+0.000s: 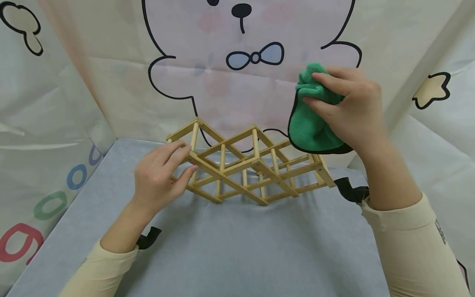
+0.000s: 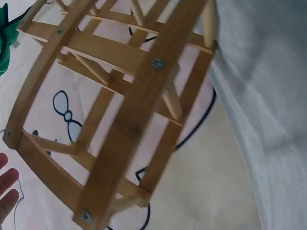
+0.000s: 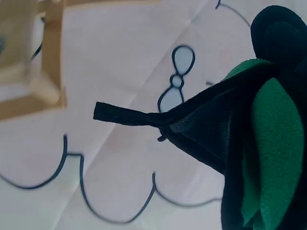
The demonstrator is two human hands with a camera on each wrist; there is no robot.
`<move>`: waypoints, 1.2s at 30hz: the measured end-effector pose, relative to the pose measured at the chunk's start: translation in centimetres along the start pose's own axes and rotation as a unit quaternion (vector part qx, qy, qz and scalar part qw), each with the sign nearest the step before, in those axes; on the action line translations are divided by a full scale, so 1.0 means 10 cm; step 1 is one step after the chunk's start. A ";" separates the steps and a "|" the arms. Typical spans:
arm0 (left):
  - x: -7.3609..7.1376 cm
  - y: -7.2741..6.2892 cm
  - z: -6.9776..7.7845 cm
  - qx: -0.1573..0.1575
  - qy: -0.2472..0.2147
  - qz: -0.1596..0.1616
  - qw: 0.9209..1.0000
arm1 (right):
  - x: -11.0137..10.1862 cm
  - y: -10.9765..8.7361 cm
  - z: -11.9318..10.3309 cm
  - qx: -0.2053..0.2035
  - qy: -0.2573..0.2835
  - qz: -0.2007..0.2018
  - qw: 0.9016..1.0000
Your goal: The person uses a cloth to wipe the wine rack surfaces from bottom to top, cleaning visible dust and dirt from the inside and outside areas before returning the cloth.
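Note:
An expanding lattice rack (image 1: 256, 163) of pale wooden slats and round dowels stretches across the middle of the head view. At its left end is my left hand (image 1: 157, 173), thumb and fingers apart beside a slat end; in the left wrist view, fingertips (image 2: 7, 187) show just left of the rack's corner. My right hand (image 1: 356, 107) pinches a plush green cloth (image 1: 311, 123) with black edging, raised in front of the rack's right end. The right wrist view shows the cloth's dark side and a black strap (image 3: 124, 115); the right fingers are out of sight there.
A grey-blue cloth-covered table (image 1: 237, 247) lies beneath the rack. Behind it, a pale curtain (image 1: 122, 82) printed with a cartoon animal and bow tie hangs close to the far edge, with more printed sheeting at both sides. Black straps (image 1: 148, 238) project near the wrists.

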State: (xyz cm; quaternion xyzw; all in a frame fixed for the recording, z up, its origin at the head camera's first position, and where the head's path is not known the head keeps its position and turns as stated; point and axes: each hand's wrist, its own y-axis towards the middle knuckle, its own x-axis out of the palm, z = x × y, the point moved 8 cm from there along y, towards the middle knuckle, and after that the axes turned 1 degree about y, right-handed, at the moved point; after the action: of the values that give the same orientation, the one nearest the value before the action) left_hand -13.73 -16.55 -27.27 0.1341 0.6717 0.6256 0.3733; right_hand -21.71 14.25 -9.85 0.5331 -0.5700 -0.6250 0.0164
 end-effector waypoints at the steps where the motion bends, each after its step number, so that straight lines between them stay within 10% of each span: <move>1: 0.02 0.03 0.03 0.003 -0.001 0.000 1.000 | -0.05 -0.02 0.04 0.007 -0.004 0.007 1.000; 12: 0.36 0.25 0.34 0.030 -0.023 -0.057 0.998 | -0.44 -0.47 0.57 0.066 -0.055 0.045 0.995; 24: 0.93 0.26 0.79 0.068 -0.013 -0.132 0.989 | -0.44 -1.16 1.15 0.083 -0.112 -0.038 0.989; 36: 1.25 0.31 0.98 0.116 0.073 -0.139 0.981 | -0.30 -1.77 1.60 0.146 -0.105 -0.121 0.976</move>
State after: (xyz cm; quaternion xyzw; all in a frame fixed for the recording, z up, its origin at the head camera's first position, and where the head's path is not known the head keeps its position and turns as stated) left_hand -16.67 -0.60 -27.90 0.0361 0.7769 0.4939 0.3888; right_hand -21.01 33.39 -24.33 0.5264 -0.5848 -0.5849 -0.1968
